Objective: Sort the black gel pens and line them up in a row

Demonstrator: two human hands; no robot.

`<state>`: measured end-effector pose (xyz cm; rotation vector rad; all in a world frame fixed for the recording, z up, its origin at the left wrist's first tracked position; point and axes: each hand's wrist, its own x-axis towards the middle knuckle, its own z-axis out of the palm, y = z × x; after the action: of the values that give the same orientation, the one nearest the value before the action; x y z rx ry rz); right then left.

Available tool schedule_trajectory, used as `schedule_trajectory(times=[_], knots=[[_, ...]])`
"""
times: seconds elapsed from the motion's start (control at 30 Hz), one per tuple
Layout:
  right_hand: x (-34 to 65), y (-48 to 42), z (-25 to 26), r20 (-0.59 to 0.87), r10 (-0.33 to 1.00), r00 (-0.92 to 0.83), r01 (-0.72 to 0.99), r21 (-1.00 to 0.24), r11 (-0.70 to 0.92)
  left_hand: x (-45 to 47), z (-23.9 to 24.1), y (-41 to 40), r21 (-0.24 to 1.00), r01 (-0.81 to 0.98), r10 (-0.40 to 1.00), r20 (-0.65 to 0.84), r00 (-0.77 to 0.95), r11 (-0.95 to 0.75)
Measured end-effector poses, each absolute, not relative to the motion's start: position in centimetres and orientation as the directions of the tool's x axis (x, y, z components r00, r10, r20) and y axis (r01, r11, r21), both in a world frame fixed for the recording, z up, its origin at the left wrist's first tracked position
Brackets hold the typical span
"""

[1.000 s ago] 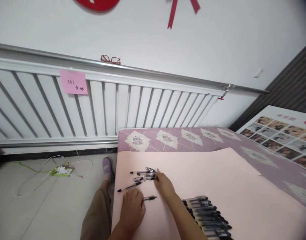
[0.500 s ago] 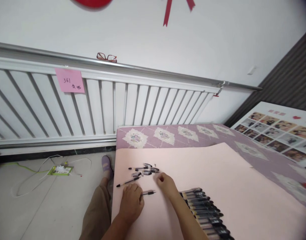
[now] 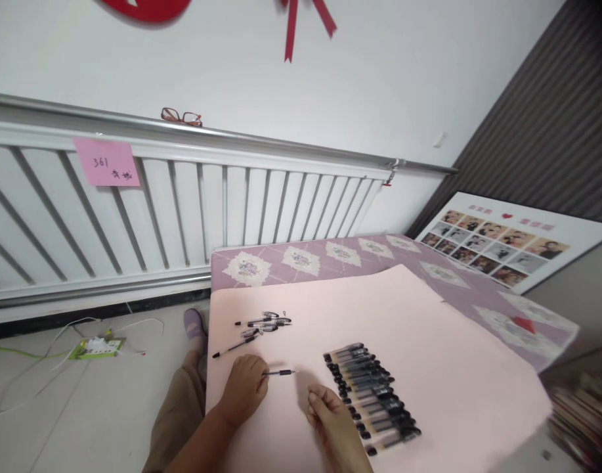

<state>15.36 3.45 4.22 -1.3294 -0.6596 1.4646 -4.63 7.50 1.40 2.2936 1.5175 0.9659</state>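
My left hand (image 3: 246,386) is closed around an uncapped pen (image 3: 281,372), whose bare tip points right. Just right of that tip is my right hand (image 3: 325,410), thumb and forefinger pinched together. Whatever may lie in this pinch is too small or hidden to name. Beyond my left hand lies a loose group of pen parts and caps (image 3: 268,323), with another pen (image 3: 236,346) slanting nearby. To the right of my right hand, several capped black pens (image 3: 372,394) lie side by side in a row on the pink sheet (image 3: 379,309).
The sheet covers part of a purple patterned tablecloth (image 3: 320,276). A white radiator (image 3: 261,203) runs along the wall, with glasses (image 3: 181,117) on its pipe and a pink note (image 3: 107,162). A photo board (image 3: 497,223) leans at right. A power strip (image 3: 96,348) lies on the floor.
The view has swung right. My right hand has drawn back from near the loose pen parts to beside the pen tip. My left hand still holds the pen.
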Motion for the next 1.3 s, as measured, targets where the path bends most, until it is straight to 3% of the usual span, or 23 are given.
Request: schedule_trajectory(times=[0.1, 0.3, 0.43, 0.53, 0.7, 0.8, 1.3], knots=[[16.0, 2.5, 4.9, -0.411, 0.902, 0.130, -0.359, -0.868, -0.343, -4.2, 2.0, 6.1, 0.552, 0.699, 0.881, 0.391, 0.266, -0.455], [16.9, 0.9, 5.7, -0.410, 0.901, 0.141, -0.408, -0.853, -0.325, -2.4, 1.6, 2.3, 0.744, 0.579, 0.942, 0.277, 0.187, -0.334], [17.2, 0.2, 5.8, -0.393, 0.909, 0.138, -0.377, -0.870, -0.319, -1.5, 0.8, 0.7, 0.778, 0.545, 0.950, 0.240, 0.200, -0.311], [17.8, 0.2, 5.7, -0.361, 0.921, 0.145, -0.276, -0.909, -0.313, -1.4, 0.5, 0.3, 0.762, 0.558, 0.944, 0.243, 0.225, -0.329], [18.8, 0.4, 6.1, -0.226, 0.963, 0.145, 0.073, -0.968, -0.238, -1.6, 0.6, 0.4, 0.735, 0.580, 0.936, 0.263, 0.234, -0.352], [19.0, 0.4, 6.4, -0.177, 0.977, 0.121, 0.193, -0.961, -0.198, -1.6, 0.7, 0.4, 0.723, 0.585, 0.930, 0.279, 0.240, -0.368], [18.2, 0.3, 6.2, -0.186, 0.981, -0.063, 0.316, -0.935, -0.157, -1.6, 1.0, 0.2, 0.725, 0.575, 0.923, 0.255, 0.288, -0.379]])
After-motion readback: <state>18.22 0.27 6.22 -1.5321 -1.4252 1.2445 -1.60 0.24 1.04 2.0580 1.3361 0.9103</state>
